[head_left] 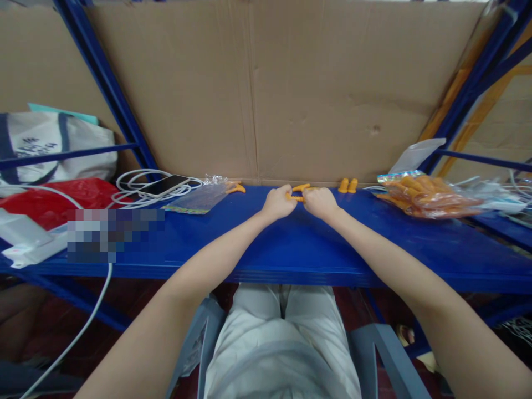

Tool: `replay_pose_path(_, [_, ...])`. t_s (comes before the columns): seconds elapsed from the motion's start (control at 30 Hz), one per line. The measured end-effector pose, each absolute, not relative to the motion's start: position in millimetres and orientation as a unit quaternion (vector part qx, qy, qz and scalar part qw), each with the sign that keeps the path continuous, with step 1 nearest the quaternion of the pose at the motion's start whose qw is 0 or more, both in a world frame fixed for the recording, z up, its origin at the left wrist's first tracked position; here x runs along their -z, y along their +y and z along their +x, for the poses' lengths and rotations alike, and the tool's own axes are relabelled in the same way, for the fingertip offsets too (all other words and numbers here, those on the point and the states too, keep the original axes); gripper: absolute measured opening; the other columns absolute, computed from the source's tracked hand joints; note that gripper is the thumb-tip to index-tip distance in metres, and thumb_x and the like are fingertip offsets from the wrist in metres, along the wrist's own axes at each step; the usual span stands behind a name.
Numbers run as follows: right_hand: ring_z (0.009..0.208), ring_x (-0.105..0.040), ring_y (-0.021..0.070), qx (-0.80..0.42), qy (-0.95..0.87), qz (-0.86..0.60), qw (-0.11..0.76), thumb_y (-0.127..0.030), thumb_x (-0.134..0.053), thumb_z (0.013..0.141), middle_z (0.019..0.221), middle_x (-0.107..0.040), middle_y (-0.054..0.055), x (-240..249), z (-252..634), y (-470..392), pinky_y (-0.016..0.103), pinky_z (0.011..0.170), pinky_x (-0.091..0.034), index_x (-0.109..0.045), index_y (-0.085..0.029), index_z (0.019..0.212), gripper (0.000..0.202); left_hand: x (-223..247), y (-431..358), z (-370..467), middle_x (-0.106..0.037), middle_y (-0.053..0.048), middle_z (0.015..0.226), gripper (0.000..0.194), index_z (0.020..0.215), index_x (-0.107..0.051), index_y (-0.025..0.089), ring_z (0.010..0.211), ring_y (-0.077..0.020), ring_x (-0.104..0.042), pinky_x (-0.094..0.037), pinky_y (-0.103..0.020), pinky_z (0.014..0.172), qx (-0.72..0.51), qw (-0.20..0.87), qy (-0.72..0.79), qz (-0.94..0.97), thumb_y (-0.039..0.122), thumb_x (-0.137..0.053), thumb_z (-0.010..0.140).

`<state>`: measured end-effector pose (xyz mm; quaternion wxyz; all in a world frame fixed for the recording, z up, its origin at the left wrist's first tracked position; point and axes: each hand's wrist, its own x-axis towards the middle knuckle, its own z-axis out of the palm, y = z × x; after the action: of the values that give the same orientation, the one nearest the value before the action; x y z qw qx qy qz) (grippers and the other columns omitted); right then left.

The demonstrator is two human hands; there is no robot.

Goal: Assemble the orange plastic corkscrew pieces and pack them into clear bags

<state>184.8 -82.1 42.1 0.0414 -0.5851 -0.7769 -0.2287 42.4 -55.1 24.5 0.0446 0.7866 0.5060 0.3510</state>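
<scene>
Over the blue shelf top, my left hand is closed, and my right hand is closed a short way to its right. A thin orange piece spans the gap between them, with both hands gripping it; the fingers hide its ends and its kind. Just behind my right hand shows another slim orange piece. Two short orange pieces stand side by side near the cardboard, right of my hands. To the left, a curved orange piece lies by a clear plastic bag.
A clear bag of orange pieces lies at the right. At the left are a phone, coiled white cable, a red bag and a white power strip. Cardboard walls the back, between blue posts.
</scene>
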Motion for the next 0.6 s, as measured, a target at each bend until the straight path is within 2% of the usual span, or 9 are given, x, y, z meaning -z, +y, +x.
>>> replay_pose_path(0.07, [0.095,-0.072,0.0311,0.232,-0.776,-0.585,0.04,-0.014,-0.04,0.093,0.101,-0.074,0.025,-43.0,187.1,-81.4,0.034,0.075,-0.05,-0.071,-0.005,0.108,0.036,-24.9,-57.5,42.1,-0.064,-0.003,0.071,0.006,0.078,-0.055,0.021,0.074,-0.0229,-0.063,-0.044,-0.03,0.067,-0.341,0.023,0.506,0.792,0.018,-0.057,0.074])
replay_pose_path(0.2, [0.096,-0.072,0.0319,0.227,-0.785,-0.575,0.033,-0.019,-0.043,0.093,0.099,-0.074,0.024,-42.4,190.2,-79.0,0.035,0.077,-0.05,-0.073,-0.006,0.106,0.035,-25.5,-61.7,38.0,-0.067,-0.006,0.08,0.015,0.089,-0.059,0.019,0.081,-0.0256,-0.067,-0.046,-0.031,0.071,-0.317,-0.041,0.46,0.829,0.018,-0.056,0.074])
replay_pose_path(0.33, [0.097,-0.071,0.0298,0.209,-0.799,-0.564,0.028,-0.022,-0.045,0.094,0.102,-0.075,0.021,-39.2,192.8,-76.4,0.032,0.077,-0.048,-0.073,-0.009,0.107,0.034,-24.7,-60.2,35.2,-0.067,-0.006,0.081,0.018,0.092,-0.059,0.02,0.082,-0.0256,-0.068,-0.046,-0.03,0.07,-0.31,-0.065,0.422,0.849,0.019,-0.055,0.074])
replay_pose_path(0.5, [0.098,-0.069,0.0279,0.246,-0.795,-0.551,0.059,-0.023,-0.044,0.094,0.102,-0.074,0.021,-39.2,195.3,-78.7,0.033,0.078,-0.042,-0.068,-0.007,0.114,0.035,-25.4,-51.2,37.0,-0.062,-0.002,0.069,0.007,0.076,-0.054,0.022,0.073,-0.0218,-0.063,-0.043,-0.029,0.064,-0.326,0.027,0.492,0.807,0.018,-0.058,0.072])
replay_pose_path(0.6, [0.095,-0.069,0.0277,0.27,-0.795,-0.539,0.059,-0.019,-0.042,0.094,0.099,-0.074,0.023,-40.7,194.2,-80.2,0.034,0.081,-0.039,-0.067,-0.004,0.112,0.034,-27.3,-49.8,37.6,-0.06,0.001,0.065,0.013,0.067,-0.047,0.022,0.068,-0.0185,-0.058,-0.041,-0.028,0.062,-0.33,0.094,0.51,0.789,0.016,-0.058,0.072])
